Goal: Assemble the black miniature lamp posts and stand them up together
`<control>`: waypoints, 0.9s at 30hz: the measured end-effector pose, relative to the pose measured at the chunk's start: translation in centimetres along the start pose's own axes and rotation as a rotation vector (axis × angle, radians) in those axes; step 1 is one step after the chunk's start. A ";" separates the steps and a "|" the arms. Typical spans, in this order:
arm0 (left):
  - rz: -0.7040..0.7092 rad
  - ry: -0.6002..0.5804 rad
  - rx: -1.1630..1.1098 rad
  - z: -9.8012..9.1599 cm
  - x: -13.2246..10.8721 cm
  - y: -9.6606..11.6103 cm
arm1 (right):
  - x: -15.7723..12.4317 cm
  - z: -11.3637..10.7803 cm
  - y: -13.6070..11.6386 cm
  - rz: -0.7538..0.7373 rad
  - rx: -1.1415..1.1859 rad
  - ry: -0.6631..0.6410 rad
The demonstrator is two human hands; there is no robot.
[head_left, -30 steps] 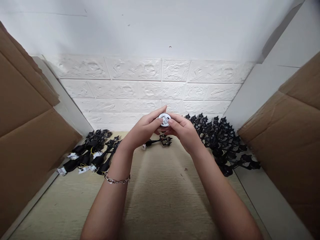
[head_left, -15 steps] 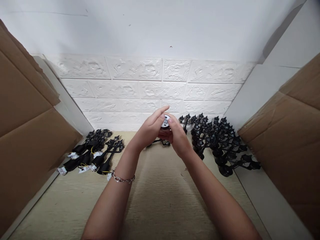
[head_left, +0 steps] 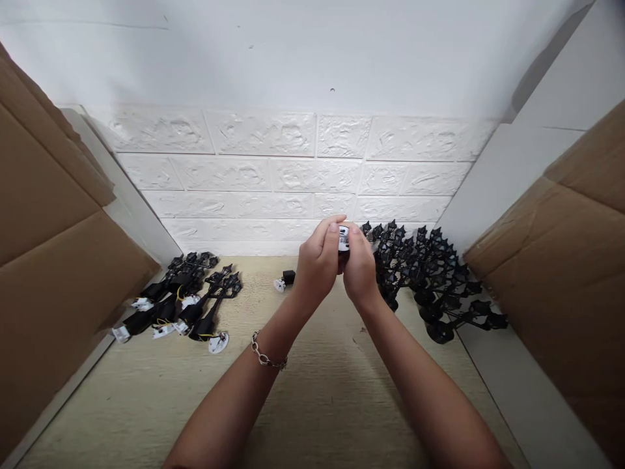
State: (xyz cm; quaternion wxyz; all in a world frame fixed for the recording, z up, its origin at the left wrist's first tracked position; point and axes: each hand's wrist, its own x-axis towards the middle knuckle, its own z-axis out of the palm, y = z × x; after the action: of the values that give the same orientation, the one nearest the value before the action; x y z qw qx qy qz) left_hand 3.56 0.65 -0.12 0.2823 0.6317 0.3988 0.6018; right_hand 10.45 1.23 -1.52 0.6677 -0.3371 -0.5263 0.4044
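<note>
Both thumbs press on a white round base plate [head_left: 344, 238] with small dark slots, the underside of a small black item whose body is mostly hidden by my fingers. It is likely a miniature lamp post like those around. My left hand [head_left: 316, 260] wraps its left side and my right hand [head_left: 360, 266] its right side, both closed on it above the table. Just left of my left hand lies a black lamp-post base [head_left: 289, 277] with its white disc [head_left: 280, 284] hanging off; my hand hides the rest.
Several black miniature lamp posts [head_left: 222, 293] with loose white discs and yellow wires lie at the left. A dense group of black lamp posts [head_left: 422, 273] lies at the right. Cardboard sheets [head_left: 58, 260] flank both sides; a white brick-pattern wall [head_left: 293, 174] stands behind.
Both hands have moved right with the lamp base between them, my left hand more so and slightly lower. The lying lamp post's base and white disc now show left of my hand.
</note>
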 end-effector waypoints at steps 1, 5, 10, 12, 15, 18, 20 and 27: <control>0.003 0.003 -0.013 0.2 -0.1 0.0 | 0.1 0.0 0.1 0.016 0.023 0.013; -0.003 0.031 -0.105 0.6 -0.3 0.2 | 0.2 0.1 0.2 -0.004 0.053 0.046; -0.053 0.043 -0.192 0.6 -0.4 0.7 | -0.3 0.4 -0.7 -0.059 -0.094 0.002; -0.060 0.052 -0.196 0.6 -0.5 0.8 | -0.5 0.4 -1.1 -0.076 -0.126 -0.005; -0.059 0.055 -0.182 0.6 -0.5 0.8 | -0.5 0.5 -1.2 -0.082 -0.150 -0.002; -0.040 0.064 -0.158 0.7 -0.5 0.6 | -0.5 0.4 -1.1 -0.128 -0.166 -0.006; -0.017 0.076 -0.144 0.7 -0.6 0.4 | -0.5 0.4 -0.9 -0.163 -0.158 -0.012; 0.047 0.080 -0.083 0.8 -0.8 0.5 | -0.7 0.5 -0.9 -0.216 -0.142 -0.008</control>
State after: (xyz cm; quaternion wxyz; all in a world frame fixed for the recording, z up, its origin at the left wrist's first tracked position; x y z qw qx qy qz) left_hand 4.42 -0.19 -0.26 0.2779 0.6042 0.3696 0.6489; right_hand 10.08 0.27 -0.94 0.6797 -0.3231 -0.5896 0.2932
